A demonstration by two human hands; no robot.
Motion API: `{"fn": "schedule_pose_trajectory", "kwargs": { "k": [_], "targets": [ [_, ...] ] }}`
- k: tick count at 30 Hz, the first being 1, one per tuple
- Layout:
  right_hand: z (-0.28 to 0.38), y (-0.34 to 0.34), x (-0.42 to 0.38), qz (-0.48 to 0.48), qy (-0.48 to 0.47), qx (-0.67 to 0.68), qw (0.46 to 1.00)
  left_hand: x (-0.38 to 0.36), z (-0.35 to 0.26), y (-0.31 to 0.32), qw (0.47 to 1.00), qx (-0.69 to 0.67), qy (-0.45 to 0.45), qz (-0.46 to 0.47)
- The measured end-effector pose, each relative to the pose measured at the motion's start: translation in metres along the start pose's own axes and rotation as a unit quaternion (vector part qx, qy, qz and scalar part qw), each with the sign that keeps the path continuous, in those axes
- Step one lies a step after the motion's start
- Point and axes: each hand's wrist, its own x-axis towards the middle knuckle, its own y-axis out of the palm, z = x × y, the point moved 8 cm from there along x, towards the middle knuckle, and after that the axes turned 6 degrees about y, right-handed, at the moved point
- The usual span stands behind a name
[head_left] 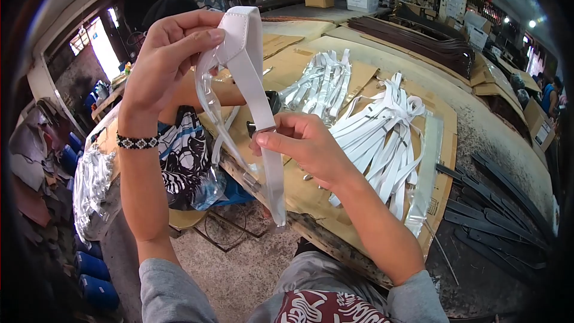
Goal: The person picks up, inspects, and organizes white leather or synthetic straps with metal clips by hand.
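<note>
My left hand (pixel 170 63) is raised and pinches the folded upper end of a white strap (pixel 254 87), which has stitching along its edge. A clear plastic sleeve (pixel 209 98) hangs from the same grip. Lower down, my right hand (pixel 302 146) is closed on the hanging part of the strap, beside a small dark metal piece (pixel 252 127). The strap's lower end hangs below my right hand, past the table edge. On the table beyond lies a heap of white straps (pixel 382 137), and behind it several straps in clear plastic (pixel 320 84).
Cardboard (pixel 442 128) covers part of the table. Dark straps (pixel 499 209) lie at the right, and a brown stack (pixel 412 42) lies farther back. Across the table edge sits another person in a patterned garment (pixel 185 161). Plastic-wrapped straps (pixel 92 185) hang at the left.
</note>
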Motion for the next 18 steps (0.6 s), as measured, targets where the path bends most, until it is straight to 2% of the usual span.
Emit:
{"fn": "schedule_pose_trajectory", "kwargs": {
  "k": [5, 8, 14, 18],
  "targets": [
    [0.019, 0.005, -0.007, 0.019, -0.018, -0.021, 0.999, 0.001, 0.002, 0.007, 1.000, 0.008, -0.005, 0.002],
    [0.008, 0.006, -0.010, 0.032, 0.002, 0.001, 0.999, 0.004, 0.003, 0.004, 1.000, 0.015, -0.001, -0.003],
    [-0.004, 0.009, -0.027, 0.023, -0.023, 0.169, 0.985, 0.007, 0.014, -0.001, 0.999, 0.034, -0.008, -0.026],
    [-0.024, 0.010, -0.032, 0.020, -0.006, 0.117, 0.993, 0.007, 0.018, -0.005, 0.999, 0.028, -0.018, -0.033]
  ]
}}
